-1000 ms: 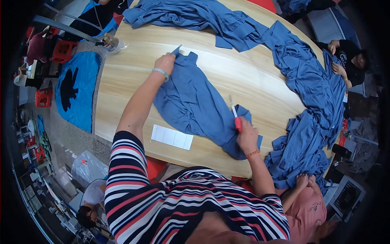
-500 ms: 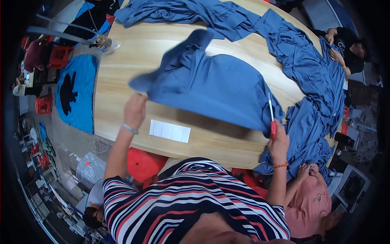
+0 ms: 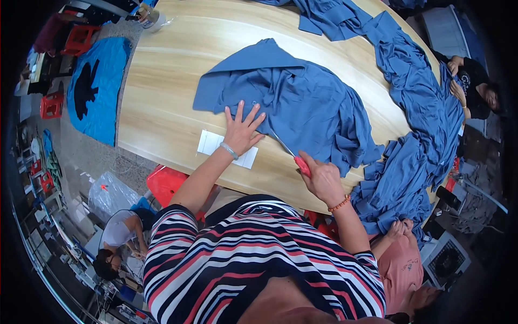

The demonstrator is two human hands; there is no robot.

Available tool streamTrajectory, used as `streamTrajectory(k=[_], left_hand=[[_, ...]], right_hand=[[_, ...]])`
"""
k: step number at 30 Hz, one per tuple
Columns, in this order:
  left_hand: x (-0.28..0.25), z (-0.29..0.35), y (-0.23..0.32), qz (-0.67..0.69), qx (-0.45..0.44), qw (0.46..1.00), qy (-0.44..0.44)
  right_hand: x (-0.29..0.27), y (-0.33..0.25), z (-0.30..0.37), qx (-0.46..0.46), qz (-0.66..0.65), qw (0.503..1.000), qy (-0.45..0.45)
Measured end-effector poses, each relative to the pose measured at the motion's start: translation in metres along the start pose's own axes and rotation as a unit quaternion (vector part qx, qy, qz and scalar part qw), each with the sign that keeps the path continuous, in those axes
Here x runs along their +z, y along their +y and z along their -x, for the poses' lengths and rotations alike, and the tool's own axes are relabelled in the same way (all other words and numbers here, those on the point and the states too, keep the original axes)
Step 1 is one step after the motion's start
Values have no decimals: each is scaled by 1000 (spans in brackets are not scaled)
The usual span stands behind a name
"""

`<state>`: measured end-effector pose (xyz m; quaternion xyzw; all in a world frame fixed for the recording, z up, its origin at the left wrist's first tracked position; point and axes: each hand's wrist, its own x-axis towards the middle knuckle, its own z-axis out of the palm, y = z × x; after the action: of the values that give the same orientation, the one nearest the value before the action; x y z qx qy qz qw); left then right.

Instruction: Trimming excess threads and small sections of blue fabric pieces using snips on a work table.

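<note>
Change since half a second ago: the blue garment [image 3: 302,102], then lifted and spread in the air between both hands, now lies flat on the wooden table [image 3: 178,59]. The left hand [image 3: 242,128] has let go of the hem it was holding up and come down on top of the cloth. The right hand [image 3: 322,178] has dropped from the raised edge to the table's near rim. My reading: the flip-and-lay step is over, the piece is turned and settled, and trimming along its near edge looks ready to start.

Left to right:

- White paper slip [image 3: 226,148] on the table, under the left wrist, at 7 o'clock of the garment.
- Left hand: palm down, fingers splayed wide, pressing the garment's near-left part flat; the heel of the hand is over the bare wood just off the cloth. Forearm runs in from 7 o'clock, with a bracelet at the wrist.
- Garment: centre of the table, one sleeve pointing to 10 o'clock, bunched folds at its right side.
- Red-handled scissors [image 3: 294,156]: blades aim to 10 o'clock, tips at the garment's near edge.
- Right hand: fingers curled closed round the red handles, knuckles up, at 5 o'clock of the garment, with a bead bracelet on the wrist.
- Long heap of blue cloth [image 3: 426,113] at 3 o'clock, spilling over the table's edge.
</note>
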<state>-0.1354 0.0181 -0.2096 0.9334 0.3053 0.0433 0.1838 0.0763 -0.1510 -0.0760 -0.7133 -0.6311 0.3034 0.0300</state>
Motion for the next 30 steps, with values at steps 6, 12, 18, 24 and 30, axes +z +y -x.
streamTrajectory(k=[6,12,18,24,30], left_hand=[[2,-1,-4,-13,24,999,24],[-6,3,-1,4,-1,1000,-2],[-8,-24,14,61,-86,985,136],[5,-111,21,157,-162,949,220],[27,-149,-3,359,-312,851,222]], right_hand=[[5,-30,-64,-2,3,1000,15],[-1,-33,-77,-56,-43,997,-39],[4,7,-29,22,-101,994,26],[10,16,-10,42,-90,992,72],[-8,13,-8,56,-92,992,59]])
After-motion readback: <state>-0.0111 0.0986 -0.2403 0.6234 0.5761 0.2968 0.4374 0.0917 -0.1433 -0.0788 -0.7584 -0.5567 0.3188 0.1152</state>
